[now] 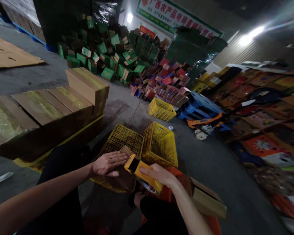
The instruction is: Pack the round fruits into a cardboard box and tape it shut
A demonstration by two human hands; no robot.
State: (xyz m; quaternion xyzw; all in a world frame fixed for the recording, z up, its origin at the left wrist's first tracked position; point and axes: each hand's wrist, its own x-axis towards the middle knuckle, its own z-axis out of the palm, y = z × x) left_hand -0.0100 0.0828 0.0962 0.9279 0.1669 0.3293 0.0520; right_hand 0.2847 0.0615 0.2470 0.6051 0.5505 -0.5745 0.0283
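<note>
My left hand (110, 164) lies flat with its fingers stretched out on a small brown cardboard box (122, 182). The box rests on a yellow plastic crate (126, 135) in front of me. My right hand (159, 174) is wrapped round a yellow handheld device (134, 164) with a dark panel near its front end. A pale curved part shows under its body; I cannot make out its exact kind. The device's front end is against or just above the box, close to my left fingertips.
Taped cartons (41, 107) stand in a row at left. An open yellow crate (161, 143) is beside the work crate, another yellow crate (162, 109) beyond. Orange crates and a carton (208, 197) are at right. Box piles (107, 55), blue pallets (198, 104) and a pallet jack (205, 122) lie farther off.
</note>
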